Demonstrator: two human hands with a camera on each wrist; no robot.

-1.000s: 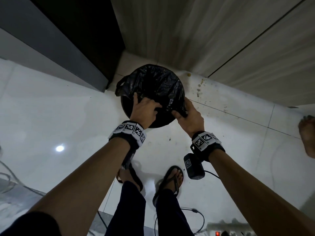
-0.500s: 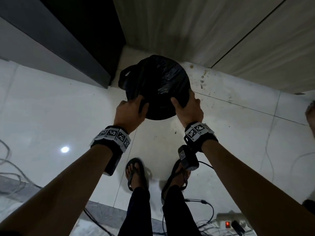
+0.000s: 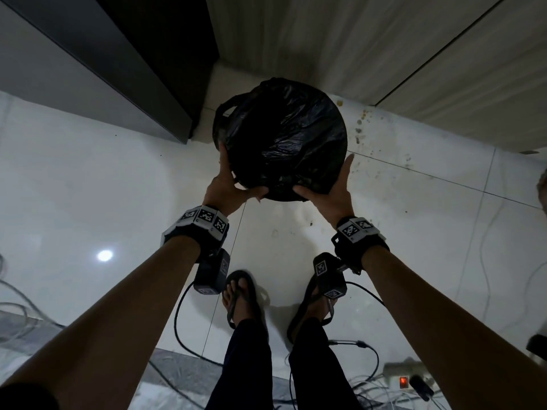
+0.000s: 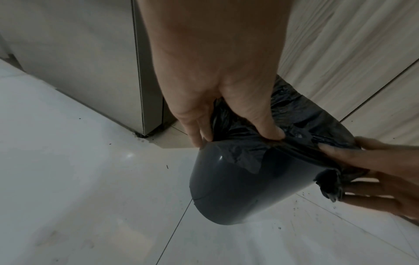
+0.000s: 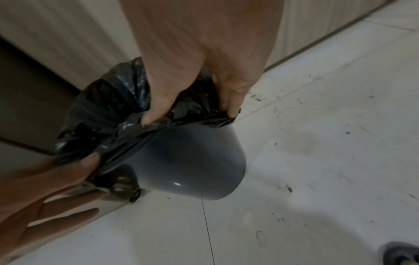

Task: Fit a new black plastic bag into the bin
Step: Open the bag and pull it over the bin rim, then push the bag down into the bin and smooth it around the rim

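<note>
A round grey bin (image 4: 229, 193) stands on the white tiled floor in the corner, seen from above in the head view as a black circle. A crumpled black plastic bag (image 3: 284, 131) lines it, its edge folded over the near rim; a loose handle loop sticks out at the far left. My left hand (image 3: 241, 179) grips the bag's edge at the near-left rim, thumb inside and fingers outside (image 4: 238, 138). My right hand (image 3: 325, 184) holds the bag at the near-right rim (image 5: 190, 114), thumb on top, fingers down the bin's outer side (image 5: 188, 161).
A dark cabinet (image 3: 133, 69) stands just left of the bin and a wood-grain panel wall (image 3: 370, 39) behind it. Dirt specks (image 3: 362, 122) lie on the floor to its right. My sandalled feet (image 3: 239, 294) and cables with a power strip (image 3: 402, 380) are close behind.
Both hands have slid from the top middle of the bag outward to the near-left and near-right rim, spreading the bag's edge over the bin.
</note>
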